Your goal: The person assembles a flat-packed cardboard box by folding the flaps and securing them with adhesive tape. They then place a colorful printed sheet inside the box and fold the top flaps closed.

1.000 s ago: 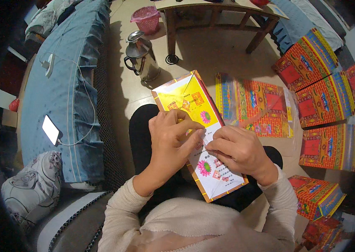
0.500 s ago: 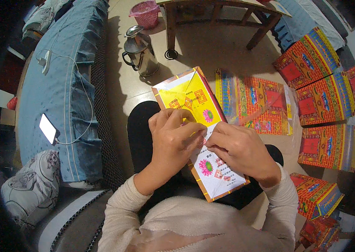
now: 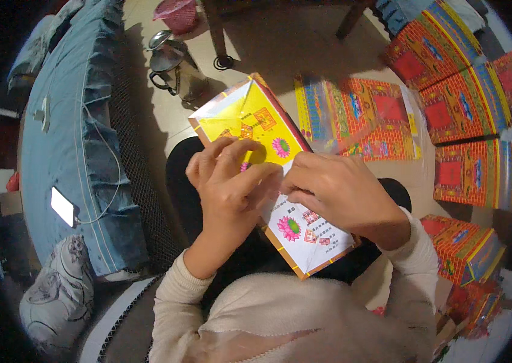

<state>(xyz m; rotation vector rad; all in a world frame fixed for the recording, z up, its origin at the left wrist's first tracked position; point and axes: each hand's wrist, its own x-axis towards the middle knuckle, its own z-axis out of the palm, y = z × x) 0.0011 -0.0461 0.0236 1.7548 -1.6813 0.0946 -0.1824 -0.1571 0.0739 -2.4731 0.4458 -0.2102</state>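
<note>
A long paper sheet (image 3: pixel 256 115), yellow at its far half and white at its near half with pink flower prints and an orange border, lies across my lap. My left hand (image 3: pixel 228 190) presses on its middle with fingers curled over the yellow part. My right hand (image 3: pixel 337 193) pinches the sheet's right edge at the middle, its fingertips meeting those of the left hand. Both hands grip the paper where the yellow and white parts meet.
Flat red and orange printed packs (image 3: pixel 359 118) lie on the floor ahead, with more stacked at the right (image 3: pixel 468 115) and lower right (image 3: pixel 465 248). A metal kettle (image 3: pixel 174 69) stands on the floor at upper left. A blue-covered bed (image 3: pixel 68 139) with a phone (image 3: pixel 62 207) on a cable runs along the left.
My view has shifted slightly, so the sheet and hands sit a little higher. The hands stay on the sheet's middle, fingers working closer together.
</note>
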